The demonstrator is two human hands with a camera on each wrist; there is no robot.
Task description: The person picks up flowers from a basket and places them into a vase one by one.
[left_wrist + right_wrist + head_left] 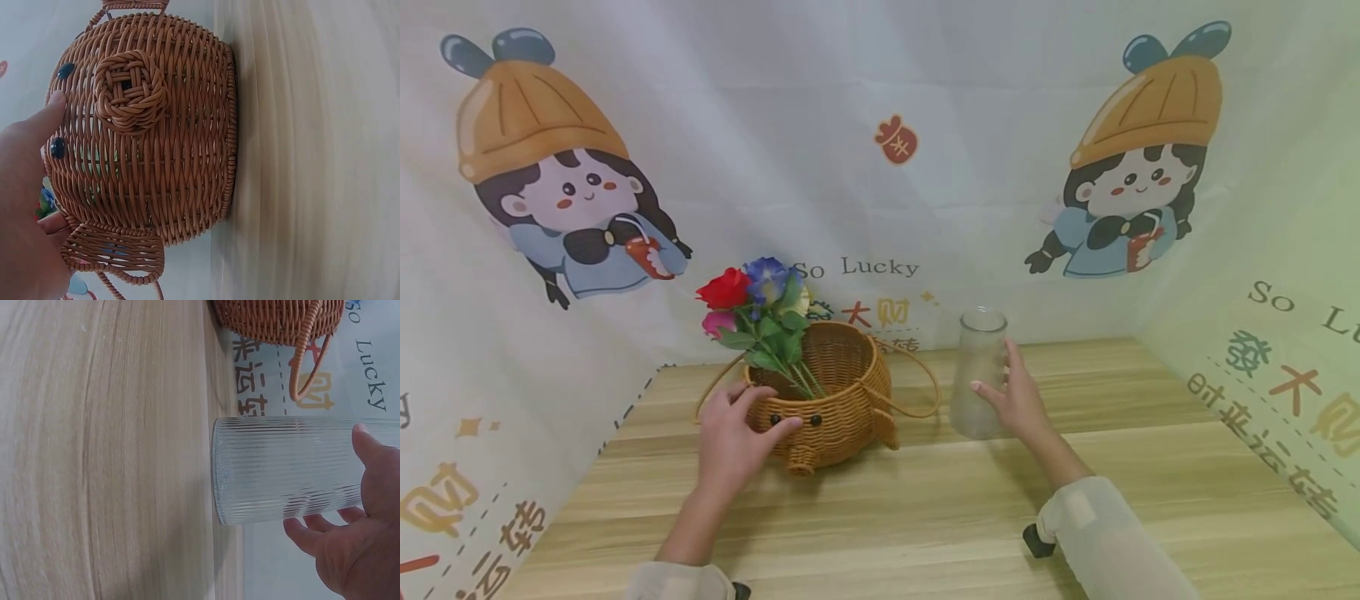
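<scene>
A wicker basket point(842, 425) shaped like an animal face, with a round snout point(130, 90) and dark eyes, sits on the table. Artificial flowers point(767, 308) in red, pink, blue and pale yellow lean out of it. My left hand point(730, 433) holds the basket's front left rim, thumb between the eyes and fingers over the edge. To the right, a clear ribbed glass vase point(281, 469) stands upright. My right hand point(1018, 400) holds its right side, with the thumb on the near face and the other fingers around the far side, partly hidden.
The wood-grain table point(910, 517) carries both containers. A looped basket handle point(928, 379) sticks out toward the vase. Printed cloth point(820, 125) hangs behind and along both sides, close to the table's back edge.
</scene>
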